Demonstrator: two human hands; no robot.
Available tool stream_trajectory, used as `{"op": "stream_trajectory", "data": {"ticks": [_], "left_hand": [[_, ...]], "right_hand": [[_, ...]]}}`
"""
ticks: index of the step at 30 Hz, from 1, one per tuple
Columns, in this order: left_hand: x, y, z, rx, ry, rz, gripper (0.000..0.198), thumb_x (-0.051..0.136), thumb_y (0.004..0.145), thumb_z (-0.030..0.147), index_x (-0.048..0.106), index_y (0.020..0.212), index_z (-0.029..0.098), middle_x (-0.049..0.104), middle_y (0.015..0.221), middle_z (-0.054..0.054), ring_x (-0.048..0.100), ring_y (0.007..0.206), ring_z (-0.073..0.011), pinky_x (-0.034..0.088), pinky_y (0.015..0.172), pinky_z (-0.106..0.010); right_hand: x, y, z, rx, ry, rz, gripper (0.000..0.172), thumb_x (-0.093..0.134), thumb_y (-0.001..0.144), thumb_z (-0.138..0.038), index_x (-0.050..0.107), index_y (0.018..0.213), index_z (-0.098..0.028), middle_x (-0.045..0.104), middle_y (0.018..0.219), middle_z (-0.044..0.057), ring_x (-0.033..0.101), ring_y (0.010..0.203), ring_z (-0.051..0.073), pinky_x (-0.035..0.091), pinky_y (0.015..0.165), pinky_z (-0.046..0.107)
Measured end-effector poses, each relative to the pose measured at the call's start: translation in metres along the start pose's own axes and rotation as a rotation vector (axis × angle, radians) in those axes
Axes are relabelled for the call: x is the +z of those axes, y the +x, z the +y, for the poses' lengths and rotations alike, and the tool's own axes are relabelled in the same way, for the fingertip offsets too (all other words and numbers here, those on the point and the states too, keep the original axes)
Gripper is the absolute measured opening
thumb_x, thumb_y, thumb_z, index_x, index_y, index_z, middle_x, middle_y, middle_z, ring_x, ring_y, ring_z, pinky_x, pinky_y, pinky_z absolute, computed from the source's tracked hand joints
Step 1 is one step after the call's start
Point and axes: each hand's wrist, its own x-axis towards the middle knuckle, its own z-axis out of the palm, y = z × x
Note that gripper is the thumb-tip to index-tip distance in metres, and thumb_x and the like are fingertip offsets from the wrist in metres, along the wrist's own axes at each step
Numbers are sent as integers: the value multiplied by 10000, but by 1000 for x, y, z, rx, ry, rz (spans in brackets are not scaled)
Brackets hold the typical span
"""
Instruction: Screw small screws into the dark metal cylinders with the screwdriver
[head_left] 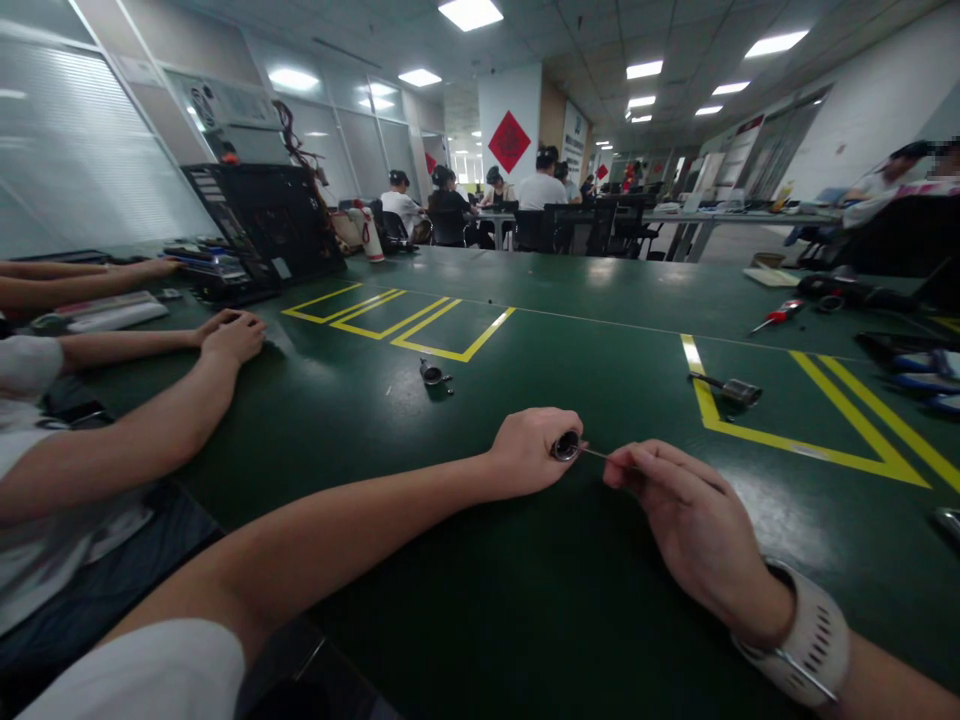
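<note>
Two bare hands work over one green table (480,590), and between them are two things: one round metal part (566,446) and one thin rod (598,455). The left hand (535,453) is curled into a fist about the round metal part, its open ringed end facing up and outward, while the right hand (690,525) pinches the thin rod between thumb and fingertips; the rod reaches across to the ringed end, though whether its tip is inside cannot be told. The left fingers hide most of the metal part's body, and the right fingers cover the near end of the rod. Two more metal pieces lie loose on the table: a small one (433,375) beyond the left forearm, just below three yellow tape outlines (489,335), and a longer one (739,391) beyond the right hand, its stem lying across the edge of one larger yellow outline (765,441). Further right are one red-handled screwdriver (778,316) and several blue-handled tools (926,368), too blurred to count. One light watch strap (814,630) circles the right wrist. To the left, a co-worker's two hands (234,338) rest together at the table, with another person's forearm (82,285) beyond; behind them stand one black computer case (274,225) and one white bottle (372,238)
</note>
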Motion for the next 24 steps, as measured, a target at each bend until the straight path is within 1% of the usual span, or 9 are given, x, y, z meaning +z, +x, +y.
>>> {"op": "stream_trajectory", "data": {"ticks": [6, 10, 12, 14, 16, 18, 21, 24], "left_hand": [[3, 2, -4, -26, -133, 37, 214, 531, 832, 347, 528, 724, 163, 547, 658, 22, 495, 608, -92, 361, 562, -210], [1, 2, -2, -10, -107, 20, 183, 525, 832, 326, 536, 748, 163, 563, 687, 14, 508, 635, -101, 364, 575, -215], [0, 1, -1, 0, -56, 3, 158, 511, 839, 303, 545, 767, 167, 576, 704, 8, 516, 648, -109, 361, 577, -219], [0, 1, 1, 10, 13, -13, 137, 497, 845, 276, 552, 778, 170, 586, 721, 0, 523, 665, -118, 362, 586, -225], [-1, 0, 3, 30, 71, -26, 120, 490, 845, 254, 557, 788, 172, 593, 737, -7, 530, 686, -127, 366, 597, -231], [-1, -1, 3, 51, 88, -30, 110, 489, 844, 244, 556, 796, 172, 594, 744, -9, 532, 693, -129, 371, 605, -234], [-1, -1, 2, 57, 36, -3, 116, 493, 846, 253, 548, 790, 168, 586, 729, -3, 528, 671, -119, 375, 612, -233], [-1, -1, 0, 48, -43, 22, 149, 499, 844, 285, 538, 766, 165, 576, 712, 2, 524, 655, -111, 377, 606, -228]], "right_hand": [[2, -2, 0, 11, 35, -20, 195, 644, 728, -357, 690, 652, -184, 638, 676, 57, 577, 693, 208, 461, 676, 365], [-1, -5, 3, -47, -21, 5, 171, 639, 758, -358, 699, 700, -209, 647, 720, 34, 571, 750, 206, 424, 735, 357], [-2, -8, 3, -109, -149, 4, 162, 631, 781, -347, 697, 711, -216, 648, 734, 26, 567, 765, 206, 402, 737, 351], [-2, -11, 2, -180, -328, -13, 177, 613, 802, -340, 689, 703, -215, 644, 727, 23, 565, 746, 207, 390, 710, 349], [-2, -12, 1, -204, -417, -35, 191, 597, 811, -340, 686, 698, -214, 643, 721, 22, 565, 732, 207, 386, 692, 349], [-2, -11, 1, -139, -300, -34, 180, 616, 791, -335, 694, 687, -209, 649, 714, 26, 567, 739, 208, 390, 708, 350], [-2, -5, 1, -32, -61, 6, 169, 644, 743, -328, 702, 648, -201, 651, 686, 36, 568, 730, 202, 410, 727, 348], [-1, 0, 1, 6, 18, 26, 173, 643, 721, -332, 702, 636, -193, 650, 671, 46, 576, 696, 196, 442, 693, 347]]}}
